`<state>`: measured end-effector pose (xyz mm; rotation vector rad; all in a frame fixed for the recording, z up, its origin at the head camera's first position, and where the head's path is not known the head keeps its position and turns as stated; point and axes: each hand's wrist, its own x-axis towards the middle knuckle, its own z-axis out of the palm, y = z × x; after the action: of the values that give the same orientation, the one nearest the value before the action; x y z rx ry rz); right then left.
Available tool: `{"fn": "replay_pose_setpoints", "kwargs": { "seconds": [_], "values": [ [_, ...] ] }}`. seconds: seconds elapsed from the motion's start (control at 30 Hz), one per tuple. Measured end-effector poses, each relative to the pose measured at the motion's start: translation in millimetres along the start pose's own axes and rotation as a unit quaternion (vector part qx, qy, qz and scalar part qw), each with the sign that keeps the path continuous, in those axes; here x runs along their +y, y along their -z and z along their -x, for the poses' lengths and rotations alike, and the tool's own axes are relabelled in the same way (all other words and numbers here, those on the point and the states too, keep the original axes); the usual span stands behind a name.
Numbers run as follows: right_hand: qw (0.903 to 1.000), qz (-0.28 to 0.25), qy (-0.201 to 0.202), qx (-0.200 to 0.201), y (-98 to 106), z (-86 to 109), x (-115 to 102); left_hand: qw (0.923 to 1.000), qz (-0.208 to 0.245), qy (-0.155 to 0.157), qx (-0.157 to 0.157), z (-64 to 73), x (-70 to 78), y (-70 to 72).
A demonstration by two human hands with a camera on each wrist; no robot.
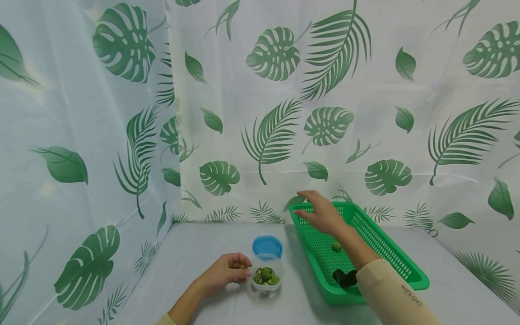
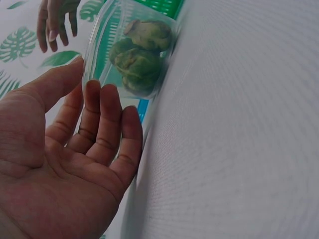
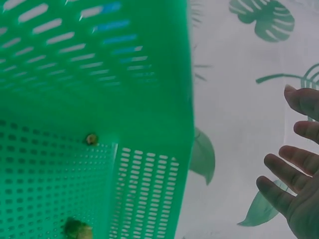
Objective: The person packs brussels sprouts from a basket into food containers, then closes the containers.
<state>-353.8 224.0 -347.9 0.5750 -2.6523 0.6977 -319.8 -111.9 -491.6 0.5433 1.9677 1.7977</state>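
A small clear plastic container (image 1: 280,266) holds several Brussels sprouts (image 1: 266,273) at the middle front. Just left of it is my left hand (image 1: 227,273), fingers loosely bent. In the left wrist view, the thumb and fingertips (image 2: 109,92) lie right at the container's rim. My right hand (image 1: 322,214) hovers over the far left part of a green perforated basket (image 1: 310,266), with fingers spread and nothing held. Inside the basket lies a Brussels sprout (image 1: 336,246); the right wrist view also shows a smaller brownish-green piece (image 3: 91,139) there.
A blue lid (image 1: 267,247) lies on the white table behind the container. A dark object (image 1: 344,278) beside the right sleeve overlaps the basket's near end. Leaf-printed white sheeting (image 1: 280,144) stands behind and at the sides.
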Motion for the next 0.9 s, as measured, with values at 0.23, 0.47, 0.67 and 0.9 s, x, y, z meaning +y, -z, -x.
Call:
{"fn": "replay_pose_setpoints", "kwargs": {
  "seconds": [0.23,0.47,0.67,0.9],
  "values": [
    [0.9998,0.001,-0.018,-0.007,-2.2,1.5,11.9,1.0000,0.009,0.000,-0.003,-0.5,-1.1,0.7],
    [0.9990,-0.013,-0.040,-0.015,-4.5,3.1,27.0,0.9999,0.011,-0.002,-0.005,-0.5,-0.6,0.7],
    [0.9981,-0.015,-0.057,-0.017,-5.9,7.4,42.5,0.9999,0.014,-0.005,-0.005,-0.4,-0.3,0.2],
    [0.9955,-0.011,-0.091,-0.024,-9.9,8.7,63.7,0.9999,0.010,-0.003,-0.004,0.0,-0.5,0.1]
  ]
}}
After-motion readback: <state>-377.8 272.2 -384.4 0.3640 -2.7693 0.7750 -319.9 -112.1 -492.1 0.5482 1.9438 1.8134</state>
